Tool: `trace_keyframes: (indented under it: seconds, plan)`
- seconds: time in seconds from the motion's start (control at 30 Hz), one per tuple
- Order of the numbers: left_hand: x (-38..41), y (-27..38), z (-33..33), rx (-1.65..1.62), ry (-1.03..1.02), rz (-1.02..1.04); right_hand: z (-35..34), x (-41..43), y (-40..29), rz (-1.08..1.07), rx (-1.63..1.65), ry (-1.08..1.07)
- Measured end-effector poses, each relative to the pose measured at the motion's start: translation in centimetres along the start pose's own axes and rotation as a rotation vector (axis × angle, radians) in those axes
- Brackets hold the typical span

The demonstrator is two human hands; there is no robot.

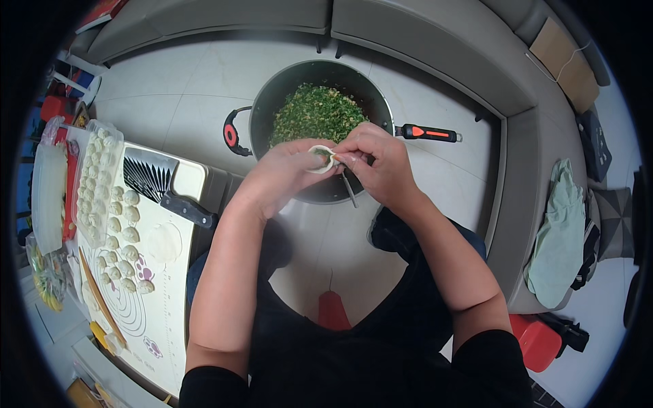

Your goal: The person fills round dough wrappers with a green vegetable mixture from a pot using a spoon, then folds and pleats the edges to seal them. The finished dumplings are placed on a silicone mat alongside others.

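Note:
A round dumpling wrapper with green filling sits in my left hand, the thumb pressing at the filling. My right hand pinches the wrapper's right edge between thumb and fingers. Both hands are above the near rim of a large dark pan, which holds chopped green filling. A metal utensil handle sticks out over the pan's near edge, its other end hidden by my hands. On the left, several folded dumplings lie on a marked pastry mat, beside a stack of round wrappers.
A cleaver lies at the mat's far end, near a plastic tray of dumplings. A rolling pin rests on the mat's left side. The pan's long handle points right. A grey sofa curves around the far and right sides.

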State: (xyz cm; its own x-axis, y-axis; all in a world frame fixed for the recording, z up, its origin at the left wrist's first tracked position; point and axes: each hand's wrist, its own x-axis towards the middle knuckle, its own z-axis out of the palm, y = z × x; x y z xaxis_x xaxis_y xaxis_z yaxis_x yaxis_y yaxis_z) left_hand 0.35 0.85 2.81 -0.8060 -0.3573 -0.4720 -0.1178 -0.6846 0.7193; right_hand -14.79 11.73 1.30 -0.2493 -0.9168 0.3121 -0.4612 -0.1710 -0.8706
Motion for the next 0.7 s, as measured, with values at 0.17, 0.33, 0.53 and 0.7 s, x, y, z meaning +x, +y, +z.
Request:
trace_keyframes:
  seconds: [0.17,0.33,0.53,0.7]
  plan:
    - [0.4,-0.1,-0.7,-0.148,-0.018,0.044,0.1,0.2,0.4,-0.140,-0.117,0.016]
    - [0.2,0.2,-0.4,-0.272,-0.037,0.025,0.0,0.1,0.0,-0.134,-0.149,0.039]
    - [-0.2,0.3,0.0,-0.107,-0.081,0.005,0.1,0.2,0.6,-0.200,-0.156,0.044]
    - [-0.5,0.6,0.4,0.089,-0.061,-0.036,-0.2,0.2,-0.2,-0.103,-0.043,-0.048]
